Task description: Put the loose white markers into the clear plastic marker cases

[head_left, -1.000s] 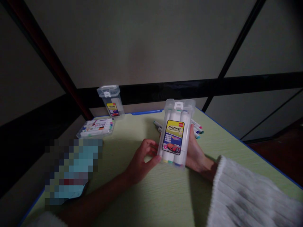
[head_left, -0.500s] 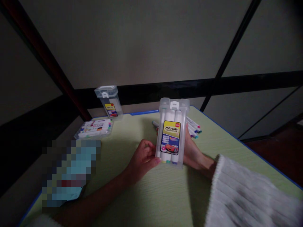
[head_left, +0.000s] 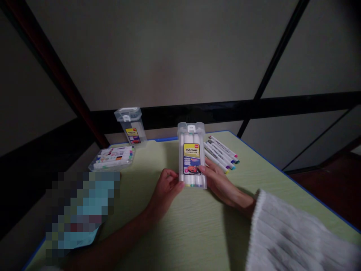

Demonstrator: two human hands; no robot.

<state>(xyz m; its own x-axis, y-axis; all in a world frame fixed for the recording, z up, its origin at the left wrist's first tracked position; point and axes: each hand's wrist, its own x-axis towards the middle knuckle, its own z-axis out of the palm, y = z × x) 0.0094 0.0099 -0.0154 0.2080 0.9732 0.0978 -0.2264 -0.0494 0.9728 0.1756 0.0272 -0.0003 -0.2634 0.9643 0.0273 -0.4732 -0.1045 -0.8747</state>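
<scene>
A clear plastic marker case with a latched lid and a yellow and blue car label stands upright between my hands at the middle of the view. White markers show through its front, with coloured ends at the bottom. My left hand grips the lower left corner, thumb in front. On the right side, my right hand holds the case with its thumb over the label's lower edge; its other fingers are partly hidden behind. Just beyond my right hand, several loose white markers with coloured ends lie on the table.
On the light green table with a blue edge, a similar clear case stands at the back left. A flat clear box of markers lies before it. A pixelated pale-blue object is at the left. Panelled wall rises behind.
The marker case has moved left and slightly away from me. My right thumb now rests across its front, and more of the loose markers can be seen behind.
</scene>
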